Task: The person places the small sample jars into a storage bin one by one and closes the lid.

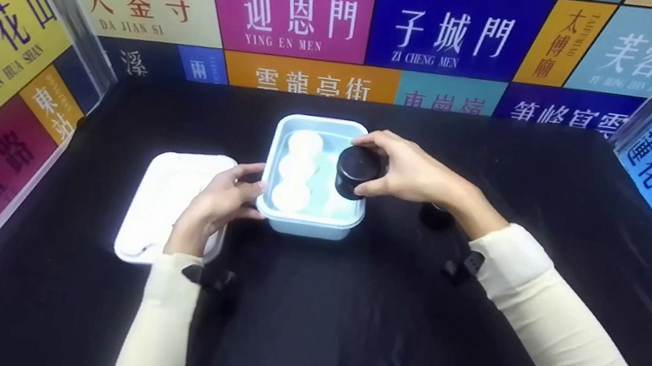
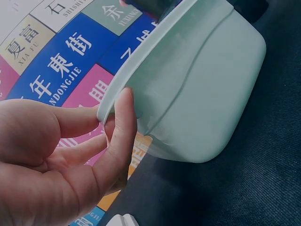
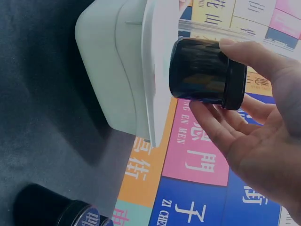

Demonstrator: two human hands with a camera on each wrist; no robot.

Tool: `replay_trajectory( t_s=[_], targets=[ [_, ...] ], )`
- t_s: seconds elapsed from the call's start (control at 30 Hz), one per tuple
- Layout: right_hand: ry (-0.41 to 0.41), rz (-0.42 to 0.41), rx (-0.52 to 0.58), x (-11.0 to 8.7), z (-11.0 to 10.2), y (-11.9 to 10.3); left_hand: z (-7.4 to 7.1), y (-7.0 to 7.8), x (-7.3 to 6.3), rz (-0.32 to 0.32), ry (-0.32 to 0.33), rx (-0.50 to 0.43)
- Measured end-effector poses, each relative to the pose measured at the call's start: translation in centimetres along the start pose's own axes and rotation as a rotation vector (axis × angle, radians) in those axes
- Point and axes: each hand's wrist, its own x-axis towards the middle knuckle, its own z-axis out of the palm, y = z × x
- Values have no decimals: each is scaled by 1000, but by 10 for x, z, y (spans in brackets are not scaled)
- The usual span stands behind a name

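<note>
A pale green plastic box [image 1: 311, 228] stands in the middle of the dark cloth, with several white round items [image 1: 291, 195] in a row inside. My left hand [image 1: 227, 197] pinches the box's rim at its left side; in the left wrist view the thumb and fingers [image 2: 125, 108] meet at the rim's corner. Over the box's right side, my right hand [image 1: 409, 171] grips a black lidded jar [image 1: 359, 165] between thumb and fingers. The right wrist view shows this jar [image 3: 200, 70] lying just above the open top, lid end away from the box.
A white lid [image 1: 163, 200] lies left of the box, partly behind the left wrist. Another black jar [image 3: 42, 207] with a label on its end is right of the box, mostly hidden by the right arm in the head view. Panels printed with characters [image 1: 300, 12] stand around the cloth.
</note>
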Motion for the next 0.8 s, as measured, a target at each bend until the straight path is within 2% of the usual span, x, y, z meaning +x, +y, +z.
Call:
replay_trajectory(
  t_s=[0.2,0.4,0.8],
  targets=[
    [-68,7,-8,15,5,1,0,1,1,-2,-13,-15],
    [-114,-17,-63,28,11,-2,-1,1,0,-2,-6,-6],
    [-233,-30,-161,38,33,-13,0,-1,0,9,-22,-32]
  ],
)
